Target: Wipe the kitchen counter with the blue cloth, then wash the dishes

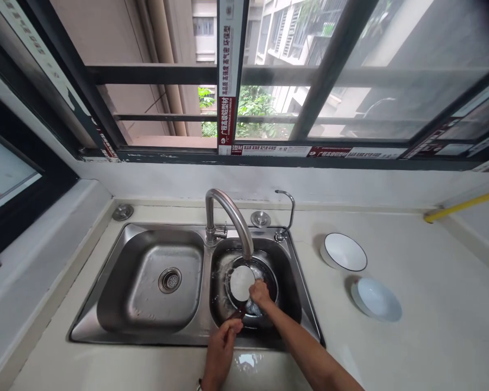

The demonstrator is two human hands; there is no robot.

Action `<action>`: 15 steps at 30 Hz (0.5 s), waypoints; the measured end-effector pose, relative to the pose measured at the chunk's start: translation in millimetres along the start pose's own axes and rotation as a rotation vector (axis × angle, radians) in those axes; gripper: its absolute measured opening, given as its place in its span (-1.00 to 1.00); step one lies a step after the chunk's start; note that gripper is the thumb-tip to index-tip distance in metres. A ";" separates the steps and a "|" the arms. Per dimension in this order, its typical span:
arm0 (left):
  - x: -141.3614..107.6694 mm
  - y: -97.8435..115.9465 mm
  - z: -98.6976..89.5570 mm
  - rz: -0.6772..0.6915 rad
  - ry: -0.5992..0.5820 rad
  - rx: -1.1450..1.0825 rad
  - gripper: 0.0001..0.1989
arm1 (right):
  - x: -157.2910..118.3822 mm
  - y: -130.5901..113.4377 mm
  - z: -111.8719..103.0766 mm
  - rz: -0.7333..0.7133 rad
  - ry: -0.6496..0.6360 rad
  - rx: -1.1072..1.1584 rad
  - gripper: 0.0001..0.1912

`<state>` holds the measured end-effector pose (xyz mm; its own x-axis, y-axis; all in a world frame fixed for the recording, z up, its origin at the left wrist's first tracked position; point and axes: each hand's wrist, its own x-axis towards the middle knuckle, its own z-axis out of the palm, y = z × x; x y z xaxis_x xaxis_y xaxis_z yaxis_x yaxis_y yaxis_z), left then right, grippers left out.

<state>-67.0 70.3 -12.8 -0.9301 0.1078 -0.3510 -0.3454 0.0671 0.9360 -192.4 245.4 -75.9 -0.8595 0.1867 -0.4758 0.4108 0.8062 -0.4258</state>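
In the right basin (296, 304) of the steel double sink, a round metal pan (274, 274) sits below the faucet. Inside its rim a white round dish (241, 283) shows, with water around. My left hand (222, 347) is closed on a dark red handle (239, 313) that points into the basin. Whether this handle belongs to the pan I cannot tell. My right hand (261, 295) is a closed fist at the dish's right edge. Something silvery and crumpled (252, 308) shows just under it; what the fist grips is hidden.
The curved faucet (230, 209) arches over the right basin, close above the dish. To the left lies the other basin (146, 304) with its drain. A white bowl (344, 252) and a pale blue bowl (377, 300) stand on the right counter. A thin spout (292, 209) rises behind.
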 end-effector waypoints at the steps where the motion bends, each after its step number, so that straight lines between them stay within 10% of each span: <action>1: 1.3 -1.4 -0.6 0.016 -0.010 0.041 -0.61 | -3.0 0.3 -3.4 0.004 0.006 -0.021 -0.54; 7: 8.4 -7.9 -2.4 0.050 -0.077 0.277 -0.60 | -18.8 7.7 -49.2 -0.132 0.180 -0.148 -0.26; 12: 22.6 -23.3 -4.7 0.084 -0.115 0.308 -0.52 | -31.0 22.3 -100.6 -0.558 0.476 -0.244 -0.34; 15: 31.2 -26.6 -5.9 0.063 -0.126 0.255 -0.40 | -38.3 30.9 -127.8 -0.574 0.554 -0.170 -0.45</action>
<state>-87.5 66.0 -48.5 -0.9205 0.2410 -0.3077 -0.2303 0.3015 0.9252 -185.6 334.9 27.6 -0.9660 -0.0668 0.2498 -0.1530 0.9265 -0.3437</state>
